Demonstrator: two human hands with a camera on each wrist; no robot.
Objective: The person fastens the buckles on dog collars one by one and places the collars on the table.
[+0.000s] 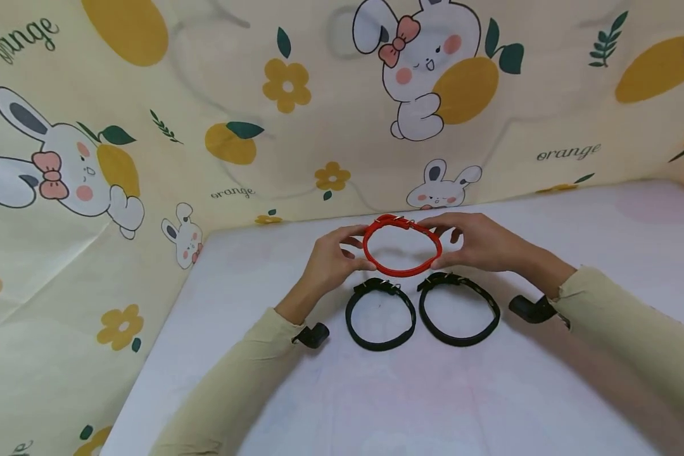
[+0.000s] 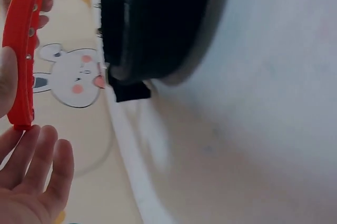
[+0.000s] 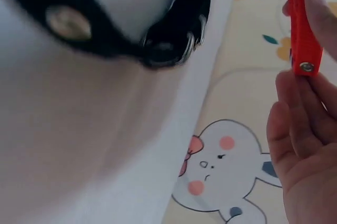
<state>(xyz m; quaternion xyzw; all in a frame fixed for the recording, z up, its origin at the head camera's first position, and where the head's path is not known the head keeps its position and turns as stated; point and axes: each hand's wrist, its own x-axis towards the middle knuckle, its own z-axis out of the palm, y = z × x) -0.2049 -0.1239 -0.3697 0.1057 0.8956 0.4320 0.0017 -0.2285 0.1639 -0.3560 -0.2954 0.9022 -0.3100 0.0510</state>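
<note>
Both hands hold a red buckled collar (image 1: pixel 401 273) by its opposite sides, its loop spread wide and its buckle at the far side. My left hand (image 1: pixel 330 258) pinches the left edge between thumb and fingers; my right hand (image 1: pixel 479 240) does the same on the right. In the left wrist view the red collar (image 2: pixel 22 50) stands edge-on with its holes showing, and in the right wrist view a metal rivet shows on the red collar (image 3: pixel 305 29). Nearer the body, two black collars, a left one (image 1: pixel 380 346) and a right one (image 1: pixel 460 342), lie buckled in loops.
The white tabletop (image 1: pixel 399 399) meets a cream cloth (image 1: pixel 319 139) printed with rabbits, flowers and oranges along the back and left. A black wrist camera (image 1: pixel 313 335) sits on the left wrist, another camera (image 1: pixel 531 309) on the right wrist.
</note>
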